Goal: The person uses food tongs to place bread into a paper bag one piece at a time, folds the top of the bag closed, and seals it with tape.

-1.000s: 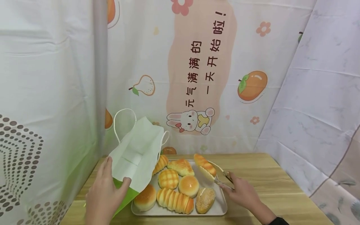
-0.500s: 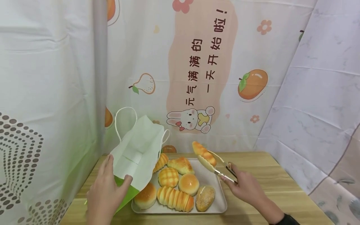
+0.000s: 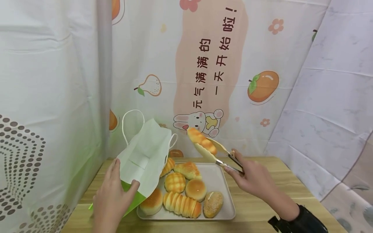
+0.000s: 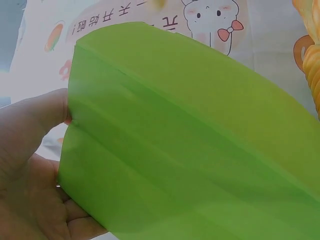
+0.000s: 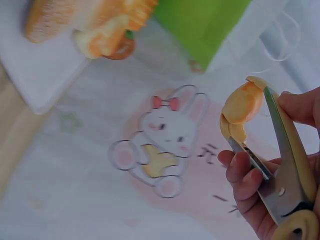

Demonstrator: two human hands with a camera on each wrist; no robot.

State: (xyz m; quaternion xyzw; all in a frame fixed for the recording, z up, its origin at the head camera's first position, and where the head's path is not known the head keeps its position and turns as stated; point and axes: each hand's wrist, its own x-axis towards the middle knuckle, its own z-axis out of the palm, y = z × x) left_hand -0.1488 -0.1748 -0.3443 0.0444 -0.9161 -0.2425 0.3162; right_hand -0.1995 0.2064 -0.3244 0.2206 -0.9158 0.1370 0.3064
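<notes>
My left hand [image 3: 112, 197] holds the side of a green paper bag [image 4: 170, 130], thumb and fingers at its edge. Tilted over, the bag shows its white inside [image 3: 147, 155] and rope handles. With my right hand [image 3: 256, 176] I grip a pair of metal tongs [image 3: 230, 165] with pale, wide tips. Between those tips a ridged golden bread roll [image 3: 201, 139] hangs above the back of the tray, right of the bag's mouth. In the right wrist view the tongs [image 5: 280, 165] are squeezed around the roll [image 5: 244, 102].
A baking tray [image 3: 214, 178] on the wooden table [image 3: 262, 184] bears several breads, among them a spiral roll [image 3: 182, 204], a round bun [image 3: 196, 190] and a seeded bread [image 3: 213, 204]. Printed curtains [image 3: 157, 38] stand behind and at both sides.
My right hand has raised the tongs with the bread roll up off the tray area and moved them left toward the bag. The left hand and bag have barely shifted.
</notes>
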